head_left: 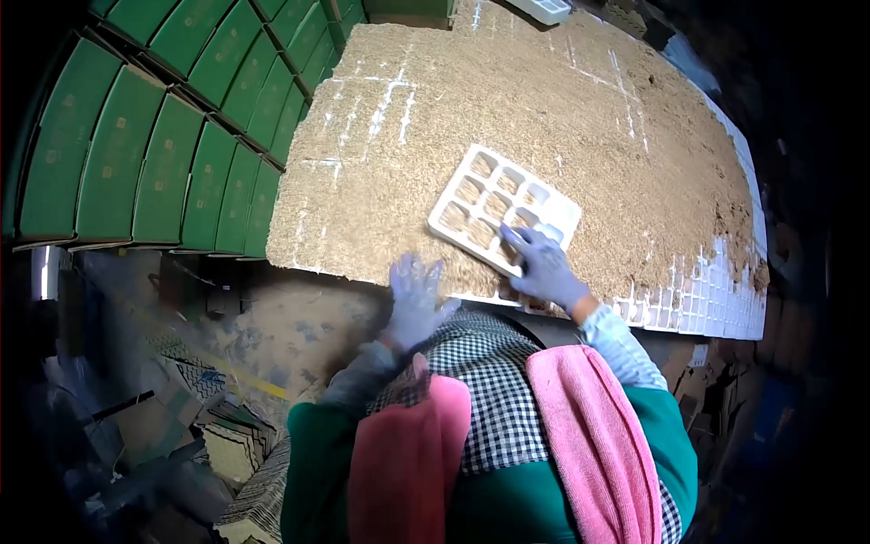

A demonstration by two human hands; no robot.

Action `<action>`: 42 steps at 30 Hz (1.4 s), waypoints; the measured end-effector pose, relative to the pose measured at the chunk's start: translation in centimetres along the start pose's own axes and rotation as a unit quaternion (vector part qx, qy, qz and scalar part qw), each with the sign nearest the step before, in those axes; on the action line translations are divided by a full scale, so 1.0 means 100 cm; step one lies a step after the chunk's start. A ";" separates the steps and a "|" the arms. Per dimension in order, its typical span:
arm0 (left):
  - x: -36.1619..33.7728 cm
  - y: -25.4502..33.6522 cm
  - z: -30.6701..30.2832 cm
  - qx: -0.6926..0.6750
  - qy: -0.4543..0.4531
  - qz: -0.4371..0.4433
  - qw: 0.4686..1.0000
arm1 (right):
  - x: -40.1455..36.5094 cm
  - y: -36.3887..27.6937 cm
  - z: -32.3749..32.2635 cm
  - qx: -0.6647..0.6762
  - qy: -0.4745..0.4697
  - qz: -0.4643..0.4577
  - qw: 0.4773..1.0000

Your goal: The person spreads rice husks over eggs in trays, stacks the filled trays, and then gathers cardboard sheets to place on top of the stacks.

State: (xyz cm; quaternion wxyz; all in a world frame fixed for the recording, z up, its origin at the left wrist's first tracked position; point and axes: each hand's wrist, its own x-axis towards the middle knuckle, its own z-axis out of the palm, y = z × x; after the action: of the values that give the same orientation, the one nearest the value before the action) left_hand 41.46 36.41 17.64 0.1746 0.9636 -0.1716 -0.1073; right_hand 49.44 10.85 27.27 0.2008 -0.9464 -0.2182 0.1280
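A white compartment tray (549,215) lies at an angle on a bed of tan shavings or husks. Several of its cells hold the same tan material, while cells toward its right end look whiter. My right hand (546,270), in a pale glove, is at the tray's near right part, fingers bent over the cells and thumb by the near edge. Part of the tray is hidden under it. My left hand (417,299), also gloved, is at the near edge of the shavings, left of the tray, with its fingers spread and nothing in them.
Under the shavings (526,100), more white trays (716,295) show through at the right. Green boxes (113,163) are stacked along the left. Another white tray (544,9) lies at the far edge. Cardboard pieces (240,444) lie on the floor at lower left.
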 end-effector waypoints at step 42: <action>0.064 -0.072 -0.027 0.133 0.270 -0.198 0.933 | 0.235 -0.004 0.005 0.063 0.059 0.010 0.996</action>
State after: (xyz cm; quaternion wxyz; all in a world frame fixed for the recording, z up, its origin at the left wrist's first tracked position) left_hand 50.14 41.22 16.44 0.0599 0.9851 0.0635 0.1480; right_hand 69.62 22.23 23.39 0.2711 -0.9399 -0.1883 0.0868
